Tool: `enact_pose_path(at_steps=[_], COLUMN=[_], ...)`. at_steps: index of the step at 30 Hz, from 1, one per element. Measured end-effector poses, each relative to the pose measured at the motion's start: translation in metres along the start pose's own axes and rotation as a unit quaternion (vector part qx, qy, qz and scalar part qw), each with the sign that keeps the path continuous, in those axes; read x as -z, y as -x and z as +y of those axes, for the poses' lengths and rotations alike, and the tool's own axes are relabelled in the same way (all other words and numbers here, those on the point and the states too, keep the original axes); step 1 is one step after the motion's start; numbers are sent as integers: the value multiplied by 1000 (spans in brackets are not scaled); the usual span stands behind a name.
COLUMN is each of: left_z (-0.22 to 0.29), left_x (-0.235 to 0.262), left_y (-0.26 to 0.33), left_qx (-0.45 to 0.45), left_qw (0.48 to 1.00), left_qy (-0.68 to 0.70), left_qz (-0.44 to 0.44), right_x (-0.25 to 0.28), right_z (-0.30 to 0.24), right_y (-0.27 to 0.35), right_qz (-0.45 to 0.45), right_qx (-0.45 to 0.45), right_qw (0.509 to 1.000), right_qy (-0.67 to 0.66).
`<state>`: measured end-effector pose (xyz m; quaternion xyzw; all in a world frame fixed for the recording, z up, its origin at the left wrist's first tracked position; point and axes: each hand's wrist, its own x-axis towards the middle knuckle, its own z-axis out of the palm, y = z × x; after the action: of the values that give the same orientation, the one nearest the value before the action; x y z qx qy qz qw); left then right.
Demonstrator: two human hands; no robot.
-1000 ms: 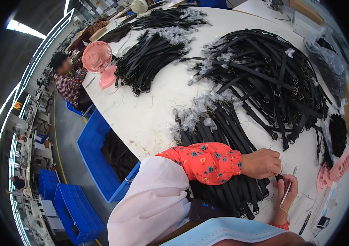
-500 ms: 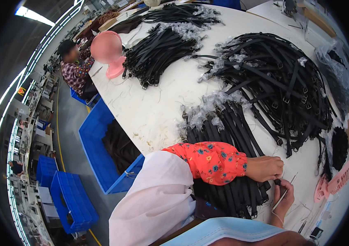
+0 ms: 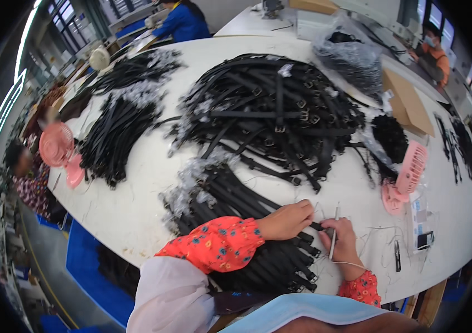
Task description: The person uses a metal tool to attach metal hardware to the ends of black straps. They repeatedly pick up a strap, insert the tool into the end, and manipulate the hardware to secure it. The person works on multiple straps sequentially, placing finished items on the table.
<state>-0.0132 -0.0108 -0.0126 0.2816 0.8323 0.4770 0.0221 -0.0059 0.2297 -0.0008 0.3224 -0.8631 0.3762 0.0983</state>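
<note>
My left hand (image 3: 285, 220), in a red floral sleeve, is closed around a black belt (image 3: 316, 226); its fingertips are partly hidden. The belt's short end reaches across to my right hand (image 3: 342, 237), where thumb and fingers pinch it. A slim white pen-shaped tool (image 3: 334, 236) with a cord also sits in my right hand, its thin tip pointing up and away. Below my left forearm lies a bundle of black belts (image 3: 236, 194), with buckles near me and clear plastic wrapping (image 3: 191, 191) at the far end.
A large heap of black belts (image 3: 280, 116) lies beyond my hands. Pink fans stand left (image 3: 58, 145) and right (image 3: 411, 166). A black slim tool (image 3: 397, 256) and loose threads lie at right. A blue bin (image 3: 89, 272) stands below the table's left edge. Other people work nearby.
My view has turned to the right, so the table and hands appear further left. Both hands stay close together at the belt end, and the white tool now points more upright.
</note>
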Motion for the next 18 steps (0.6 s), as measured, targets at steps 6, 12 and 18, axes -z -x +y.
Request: enact_pose_path(at_steps=[6, 12, 18], left_z=[5, 1, -5], left_x=[4, 5, 2], left_y=[-6, 7, 4], left_qx=[1, -8, -14], left_qw=[1000, 1000, 1000], left_qy=[11, 10, 21], left_qz=[-18, -15, -10], right_x=[2, -8, -2], right_z=[-5, -5, -5], right_y=[0, 4, 4], right_qz=[14, -7, -20], right_qx=[20, 42, 36], right_qw=[1000, 999, 999], right_qy=[-5, -23, 15])
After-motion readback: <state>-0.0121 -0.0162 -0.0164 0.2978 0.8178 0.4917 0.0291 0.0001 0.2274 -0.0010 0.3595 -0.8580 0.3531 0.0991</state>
